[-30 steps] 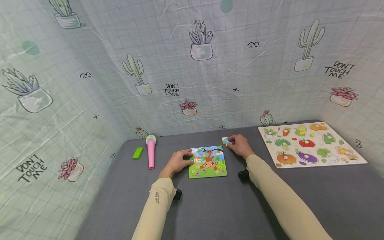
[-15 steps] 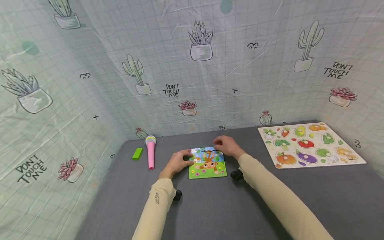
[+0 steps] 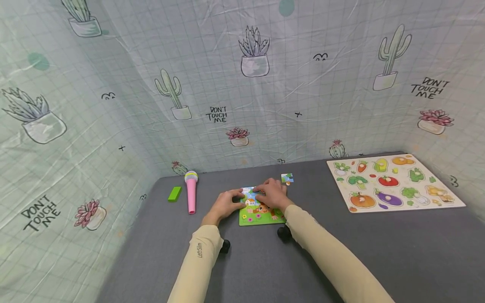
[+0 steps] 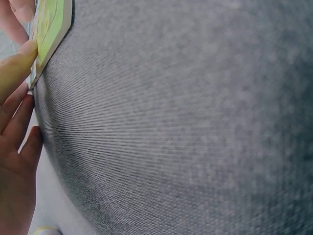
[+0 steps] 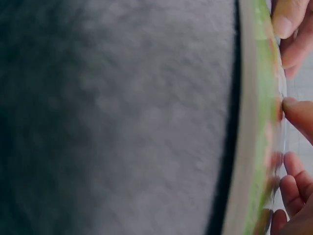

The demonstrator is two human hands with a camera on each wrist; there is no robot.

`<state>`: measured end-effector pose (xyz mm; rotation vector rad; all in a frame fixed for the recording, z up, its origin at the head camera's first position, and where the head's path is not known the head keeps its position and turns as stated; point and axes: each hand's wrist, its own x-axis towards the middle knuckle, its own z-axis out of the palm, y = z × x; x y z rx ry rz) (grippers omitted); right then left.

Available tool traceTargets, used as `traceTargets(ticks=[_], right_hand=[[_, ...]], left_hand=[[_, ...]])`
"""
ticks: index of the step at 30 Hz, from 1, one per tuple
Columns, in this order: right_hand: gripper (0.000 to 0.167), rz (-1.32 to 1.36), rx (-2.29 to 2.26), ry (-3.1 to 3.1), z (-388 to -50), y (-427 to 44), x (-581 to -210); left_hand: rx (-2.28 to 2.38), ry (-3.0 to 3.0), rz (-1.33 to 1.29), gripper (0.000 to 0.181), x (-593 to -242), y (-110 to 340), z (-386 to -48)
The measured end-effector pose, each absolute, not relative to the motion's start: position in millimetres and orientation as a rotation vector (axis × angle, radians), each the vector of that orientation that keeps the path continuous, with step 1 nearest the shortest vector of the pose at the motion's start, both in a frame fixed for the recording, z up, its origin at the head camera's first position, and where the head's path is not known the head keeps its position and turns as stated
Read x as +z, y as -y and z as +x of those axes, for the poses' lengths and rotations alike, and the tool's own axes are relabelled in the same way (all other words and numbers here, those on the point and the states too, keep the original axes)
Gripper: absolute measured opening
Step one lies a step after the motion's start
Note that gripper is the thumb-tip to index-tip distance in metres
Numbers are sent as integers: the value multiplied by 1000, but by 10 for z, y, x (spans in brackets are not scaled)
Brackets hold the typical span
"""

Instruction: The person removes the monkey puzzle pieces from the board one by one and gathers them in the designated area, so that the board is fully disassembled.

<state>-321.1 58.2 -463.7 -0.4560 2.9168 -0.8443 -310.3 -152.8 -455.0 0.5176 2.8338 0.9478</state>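
A square jigsaw puzzle (image 3: 259,219) with a monkey picture lies on the grey table. My left hand (image 3: 225,205) rests at its left side, with the thumb on the picture and the fingers along the edge in the left wrist view. Over the upper part of the picture, my right hand (image 3: 273,194) touches the puzzle with its fingertips and covers much of the monkey. No piece shows between its fingers. A loose puzzle piece (image 3: 287,178) lies on the table just beyond the upper right corner. Both wrist views show only the edge of the puzzle (image 4: 55,29).
To the left lie a pink toy microphone (image 3: 191,195) and a green block (image 3: 174,194). A vegetable puzzle board (image 3: 407,204) lies at the right. A printed cloth (image 3: 273,92) hangs behind and beside the grey table (image 3: 257,265).
My right hand has left the loose piece at the upper right and moved leftward over the puzzle. The loose piece stays on the table. My left hand has kept its place.
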Motion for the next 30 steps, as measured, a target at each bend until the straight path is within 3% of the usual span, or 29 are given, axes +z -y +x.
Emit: traceTargets(ticks=[18,30], right_hand=[[27,-448,-883,-2857,-3188,-575,-4584],[34,-479,-966,-2836,-3198,-643,-4575]], left_hand=[[923,-2824,513,33,-4550,1522,-3105],[916,-2838,535,33,-4559,1537,-3116]])
